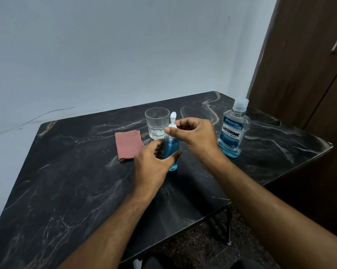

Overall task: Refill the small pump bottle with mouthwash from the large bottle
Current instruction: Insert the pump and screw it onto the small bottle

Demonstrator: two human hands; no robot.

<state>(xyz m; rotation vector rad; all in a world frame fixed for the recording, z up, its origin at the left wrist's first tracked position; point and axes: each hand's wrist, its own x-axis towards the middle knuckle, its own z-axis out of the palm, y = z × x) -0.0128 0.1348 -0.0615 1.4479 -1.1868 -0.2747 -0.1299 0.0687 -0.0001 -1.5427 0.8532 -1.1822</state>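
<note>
The small pump bottle (171, 147) stands upright at the table's middle, nearly full of blue liquid, its white pump head (173, 115) on top. My left hand (154, 164) wraps around the bottle's lower body. My right hand (194, 135) pinches the white collar just below the pump head with thumb and fingers. To the right stands the large Listerine mouthwash bottle (233, 131), upright with its clear cap on and blue liquid low in it, apart from both hands.
An empty clear glass (157, 123) stands just behind the pump bottle. A folded pink cloth (128, 144) lies left of it. The black marble table (76, 181) meets a pale wall at the back, and a brown wooden door (303, 65) is on the right.
</note>
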